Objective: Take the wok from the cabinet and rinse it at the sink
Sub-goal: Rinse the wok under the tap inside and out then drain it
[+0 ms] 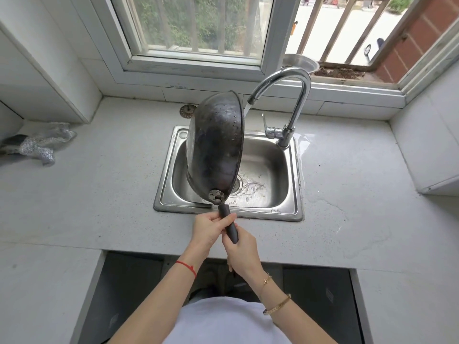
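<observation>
Over the sink (293,155), left hand (210,228), right hand (239,249) clenched around tilted wok (216,145) handle

One head-worn view looks steeply down and forward, close over the sink (294,180), toward the window (198,28).

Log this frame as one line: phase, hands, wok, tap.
phase: rinsing | left hand + right hand: both gripping wok handle | wok: tipped on edge over sink | faucet: running

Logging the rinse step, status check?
Both hands, left hand and right hand, on wok handle. Wok tipped on edge over sink, faucet running. Nothing obstructing.
</observation>
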Available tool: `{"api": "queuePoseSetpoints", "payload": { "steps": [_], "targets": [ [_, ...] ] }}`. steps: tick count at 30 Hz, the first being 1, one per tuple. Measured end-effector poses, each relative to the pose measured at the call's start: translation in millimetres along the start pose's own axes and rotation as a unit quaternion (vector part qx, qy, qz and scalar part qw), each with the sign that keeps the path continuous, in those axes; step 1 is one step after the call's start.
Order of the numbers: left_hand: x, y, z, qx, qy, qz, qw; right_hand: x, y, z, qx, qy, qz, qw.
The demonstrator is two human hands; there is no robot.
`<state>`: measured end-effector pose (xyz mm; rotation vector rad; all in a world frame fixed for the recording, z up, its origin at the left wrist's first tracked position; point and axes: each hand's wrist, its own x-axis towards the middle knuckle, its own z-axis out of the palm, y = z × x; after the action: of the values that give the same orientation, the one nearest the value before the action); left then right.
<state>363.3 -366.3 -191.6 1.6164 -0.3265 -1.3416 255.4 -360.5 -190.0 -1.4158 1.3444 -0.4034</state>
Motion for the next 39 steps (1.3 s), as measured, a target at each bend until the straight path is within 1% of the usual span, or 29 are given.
{"api": "queuePoseSetpoints", "payload": {
  "steps": [3,8,14,16,18,21,23,27,33,39],
  "targets": [
    [6,0,-6,0.007,0.009,0.008,1.000,5,-3,2,0.007,-0.018,-0.002,1.000],
    [11,-7,-10,0.050,0.031,0.019,0.998,5,2,6,0.034,-0.050,0.005,0.998],
    [12,-9,-1,0.106,0.037,0.033,0.993,8,10,1,0.067,-0.067,0.030,0.995],
    [13,-11,0,0.082,0.020,0.024,0.996,9,14,-3,0.081,-0.074,0.041,0.993],
    [14,-14,-2,0.015,-0.019,-0.005,1.000,10,17,-8,0.097,-0.082,0.049,0.991],
    [13,-17,-3,-0.091,-0.098,-0.054,0.990,11,22,-13,0.111,-0.087,0.056,0.988],
    [12,-18,-1,-0.127,-0.123,-0.062,0.982,12,25,-13,0.112,-0.085,0.058,0.988],
    [13,-20,2,-0.107,-0.111,-0.044,0.987,13,27,-13,0.096,-0.071,0.056,0.991],
    [18,-23,8,-0.095,-0.090,-0.041,0.991,12,29,-14,0.033,-0.027,0.045,0.998],
    [18,-29,11,-0.065,-0.078,-0.035,0.994,10,38,-10,0.032,-0.015,0.046,0.998]
  ]
}}
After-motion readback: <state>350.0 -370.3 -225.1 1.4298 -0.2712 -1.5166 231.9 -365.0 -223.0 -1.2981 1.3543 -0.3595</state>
